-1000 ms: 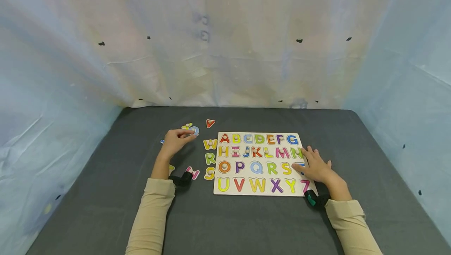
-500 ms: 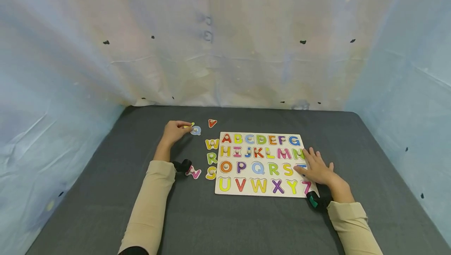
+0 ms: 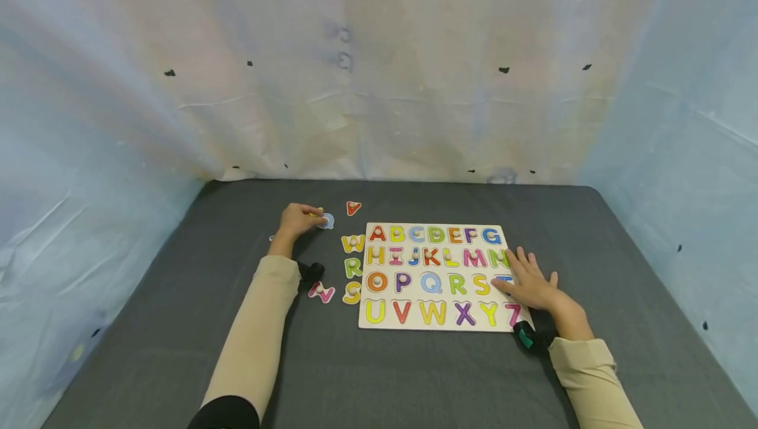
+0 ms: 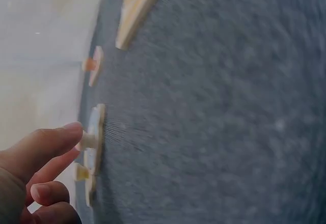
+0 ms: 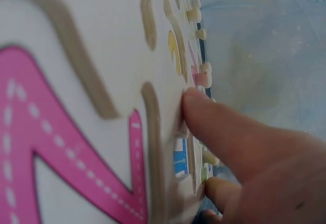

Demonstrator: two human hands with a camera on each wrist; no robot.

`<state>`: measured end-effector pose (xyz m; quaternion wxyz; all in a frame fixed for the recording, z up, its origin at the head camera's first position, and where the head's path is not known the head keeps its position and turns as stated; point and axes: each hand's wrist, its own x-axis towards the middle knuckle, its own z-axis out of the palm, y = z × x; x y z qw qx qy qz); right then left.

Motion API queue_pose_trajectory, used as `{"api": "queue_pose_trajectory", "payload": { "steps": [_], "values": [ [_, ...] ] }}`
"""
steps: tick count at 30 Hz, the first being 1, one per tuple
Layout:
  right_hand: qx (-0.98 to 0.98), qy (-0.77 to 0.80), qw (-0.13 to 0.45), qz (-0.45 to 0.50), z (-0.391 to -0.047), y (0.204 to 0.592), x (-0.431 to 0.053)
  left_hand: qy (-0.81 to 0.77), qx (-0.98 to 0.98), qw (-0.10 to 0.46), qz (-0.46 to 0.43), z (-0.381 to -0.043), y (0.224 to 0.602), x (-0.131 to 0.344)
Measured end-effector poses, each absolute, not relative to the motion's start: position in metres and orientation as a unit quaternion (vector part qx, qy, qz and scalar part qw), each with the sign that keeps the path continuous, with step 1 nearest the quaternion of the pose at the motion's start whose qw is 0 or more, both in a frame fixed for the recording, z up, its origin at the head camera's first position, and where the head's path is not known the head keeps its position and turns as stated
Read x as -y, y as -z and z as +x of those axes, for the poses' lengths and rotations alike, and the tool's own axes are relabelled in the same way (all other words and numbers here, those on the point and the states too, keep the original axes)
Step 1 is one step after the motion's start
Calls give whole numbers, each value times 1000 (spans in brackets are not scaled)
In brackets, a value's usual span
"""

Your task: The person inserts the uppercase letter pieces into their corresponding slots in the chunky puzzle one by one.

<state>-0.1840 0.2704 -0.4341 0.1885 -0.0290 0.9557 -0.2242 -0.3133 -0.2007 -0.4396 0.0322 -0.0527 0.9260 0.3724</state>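
My left hand (image 3: 299,220) is at the far left of the board, its thumb and finger pinching the knob of a blue letter Q piece (image 3: 328,221). In the left wrist view the fingertips meet the pale knob (image 4: 88,140), and the piece seems to stay on the cloth. A yellow letter piece (image 4: 90,183) lies right beside it, mostly covered by the hand in the head view. My right hand (image 3: 531,282) rests spread on the right edge of the wooden alphabet board (image 3: 438,343), its thumb near the blue T recess.
Left of the board lie a red V (image 3: 353,208), a yellow W (image 3: 353,243), a green R (image 3: 353,267), a yellow S (image 3: 352,293) and a pink letter piece (image 3: 322,292). Dark cloth covers the table (image 3: 414,383); a pale curtain (image 3: 379,120) stands behind.
My left hand and forearm have shifted a little farther forward, and the fingers now sit at the Q's knob. The Q piece stays about where it was. My right hand holds its place.
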Motion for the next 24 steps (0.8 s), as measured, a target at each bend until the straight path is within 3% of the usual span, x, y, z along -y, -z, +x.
{"api": "queue_pose_trajectory", "payload": {
  "steps": [14, 24],
  "values": [
    [-955, 230, 186, -26, -184, 434, -269, -331, -942, 28, -40, -309, 432, 194],
    [-954, 232, 186, -25, -184, 434, -271, -388, -921, 1, 29, -292, 433, 162]
  ]
}}
